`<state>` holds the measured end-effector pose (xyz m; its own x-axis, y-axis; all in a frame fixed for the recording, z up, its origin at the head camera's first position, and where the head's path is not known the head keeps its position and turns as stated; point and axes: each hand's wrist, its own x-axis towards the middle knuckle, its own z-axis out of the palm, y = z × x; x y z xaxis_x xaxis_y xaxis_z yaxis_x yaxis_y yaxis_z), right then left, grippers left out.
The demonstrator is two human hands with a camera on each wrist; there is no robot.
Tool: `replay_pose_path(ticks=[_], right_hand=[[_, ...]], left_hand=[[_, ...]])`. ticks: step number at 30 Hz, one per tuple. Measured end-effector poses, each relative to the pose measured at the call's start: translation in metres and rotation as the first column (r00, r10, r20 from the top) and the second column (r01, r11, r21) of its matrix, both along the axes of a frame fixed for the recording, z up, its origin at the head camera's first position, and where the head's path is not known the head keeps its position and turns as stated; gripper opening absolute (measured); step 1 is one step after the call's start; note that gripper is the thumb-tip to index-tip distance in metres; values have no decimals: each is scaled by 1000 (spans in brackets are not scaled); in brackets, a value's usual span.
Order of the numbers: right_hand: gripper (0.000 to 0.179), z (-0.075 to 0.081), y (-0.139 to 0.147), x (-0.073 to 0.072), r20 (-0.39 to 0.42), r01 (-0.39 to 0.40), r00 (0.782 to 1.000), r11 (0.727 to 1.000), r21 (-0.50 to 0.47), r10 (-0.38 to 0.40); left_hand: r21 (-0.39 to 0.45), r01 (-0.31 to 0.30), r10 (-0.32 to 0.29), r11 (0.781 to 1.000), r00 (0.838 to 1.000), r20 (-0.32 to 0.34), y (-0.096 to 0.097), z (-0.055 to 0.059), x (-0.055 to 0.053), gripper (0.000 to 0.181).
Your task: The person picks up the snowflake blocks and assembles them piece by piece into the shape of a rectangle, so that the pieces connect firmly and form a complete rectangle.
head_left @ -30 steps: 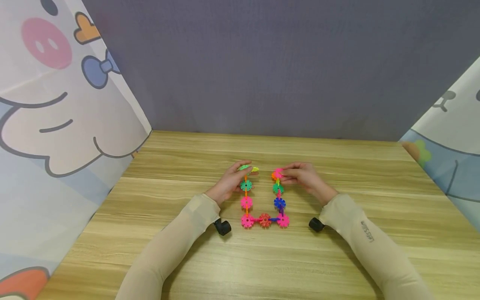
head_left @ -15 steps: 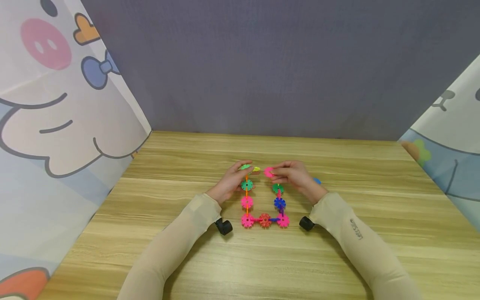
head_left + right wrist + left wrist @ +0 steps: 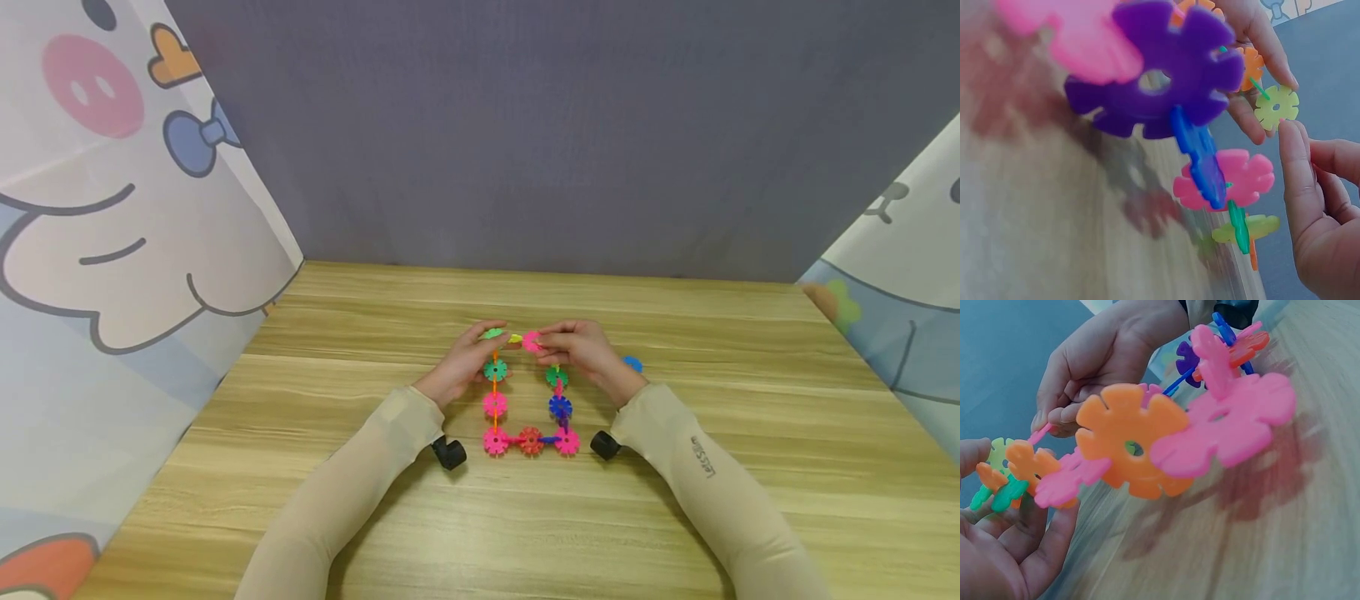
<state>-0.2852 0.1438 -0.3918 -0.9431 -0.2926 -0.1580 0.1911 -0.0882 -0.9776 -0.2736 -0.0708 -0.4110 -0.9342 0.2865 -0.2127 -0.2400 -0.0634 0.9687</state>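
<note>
A chain of flower-shaped plastic snowflake discs stands in a U between the hands, its near side running through a red disc (image 3: 530, 441). At the far left corner my left hand (image 3: 459, 367) grips a light green disc (image 3: 492, 333), thumb on top. A yellow disc (image 3: 516, 338) on edge projects from it toward the right. My right hand (image 3: 583, 348) pinches a pink disc (image 3: 531, 341), its edge right at the yellow disc. In the right wrist view, the fingertips (image 3: 1291, 128) meet the yellow disc's lower edge. The right branch, with a dark green disc (image 3: 557, 377), ends close under my right hand.
A loose blue disc (image 3: 633, 365) lies on the wooden table (image 3: 480, 533) just beyond my right wrist. A grey panel (image 3: 495, 142) stands along the table's far edge. Printed cartoon cloths hang at both sides.
My right hand has moved left with the pink disc, from above the right branch to the yellow disc. The blue disc has come into view behind it. My left hand has barely shifted.
</note>
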Motion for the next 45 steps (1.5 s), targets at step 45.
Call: replay_pose_path(ticks=[45], right_hand=[[23, 1, -3, 0, -46, -61, 997, 998, 20, 62]], left_hand=[[33, 94, -95, 995, 995, 33, -1, -1, -1, 55]])
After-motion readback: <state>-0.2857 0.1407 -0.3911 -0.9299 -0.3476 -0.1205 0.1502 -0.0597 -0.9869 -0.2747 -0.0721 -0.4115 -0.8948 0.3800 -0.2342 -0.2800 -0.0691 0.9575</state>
